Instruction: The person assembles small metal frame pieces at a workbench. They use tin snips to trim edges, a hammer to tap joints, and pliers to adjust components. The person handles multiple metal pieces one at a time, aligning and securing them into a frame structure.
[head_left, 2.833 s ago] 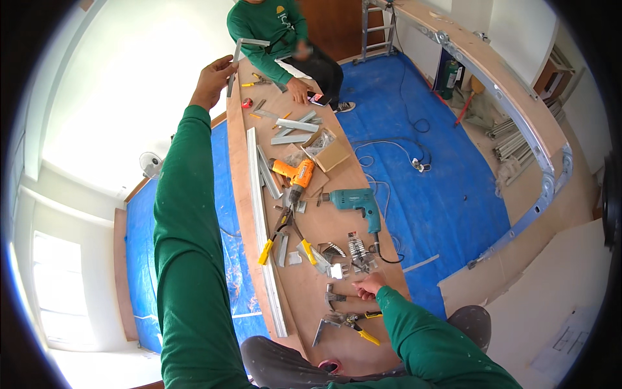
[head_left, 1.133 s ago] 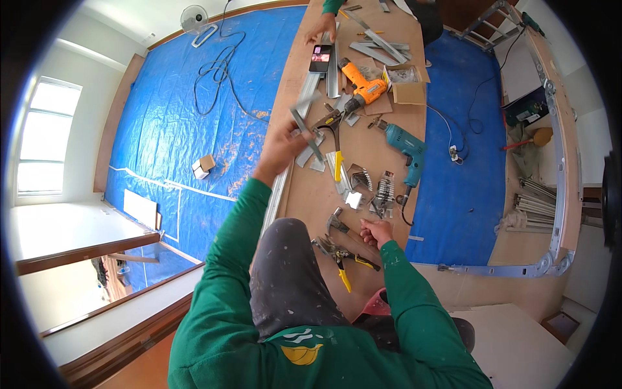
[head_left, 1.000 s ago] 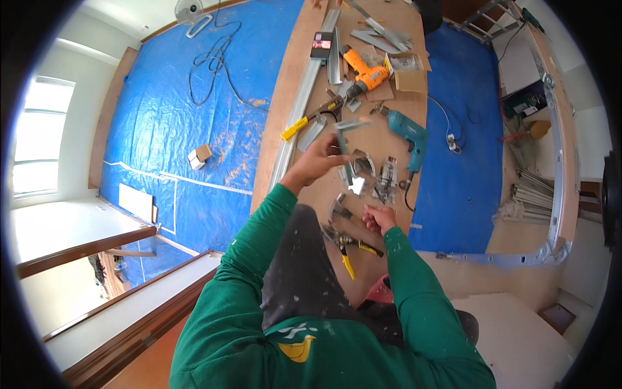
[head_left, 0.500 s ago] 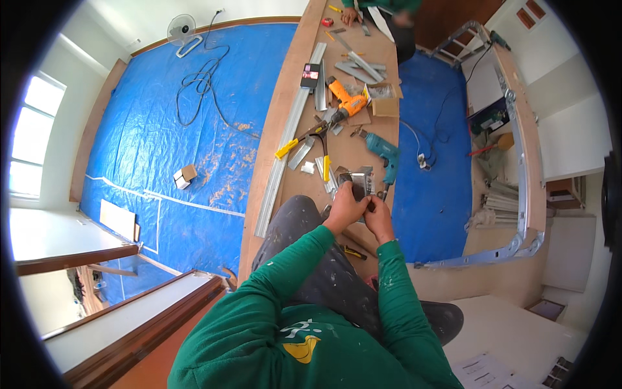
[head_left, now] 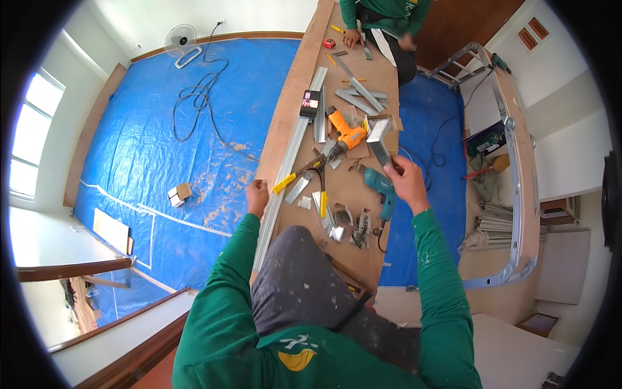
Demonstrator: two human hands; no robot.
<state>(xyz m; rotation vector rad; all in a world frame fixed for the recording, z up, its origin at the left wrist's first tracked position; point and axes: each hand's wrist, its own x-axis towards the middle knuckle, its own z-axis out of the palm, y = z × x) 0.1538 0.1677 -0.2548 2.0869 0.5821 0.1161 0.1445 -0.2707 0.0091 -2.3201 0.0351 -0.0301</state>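
My right hand (head_left: 408,181) is raised over the right side of the wooden board (head_left: 285,133). It grips a short, bent piece of shiny metal channel (head_left: 378,141). At the board's left edge, beside a long metal channel (head_left: 297,136), my left hand (head_left: 257,196) is closed; whatever it may hold is hidden. Between my hands lie yellow-handled snips (head_left: 324,201), an orange cordless drill (head_left: 347,135) and a teal corded drill (head_left: 381,188). Small packets of hardware (head_left: 360,230) rest close to my knee.
Across the board, a person in green (head_left: 382,16) sits with a hand on it, near a red tape measure (head_left: 329,43) and metal strips (head_left: 363,94). A phone (head_left: 310,102) lies on the long channel. Blue sheeting (head_left: 149,142), with a cord and fan (head_left: 181,40), covers the floor. A folded ladder (head_left: 518,214) stands right.
My hands were together over the hardware near my knee. They have parted: the left moved to the board's left edge, the right up and rightward, now holding the metal piece.
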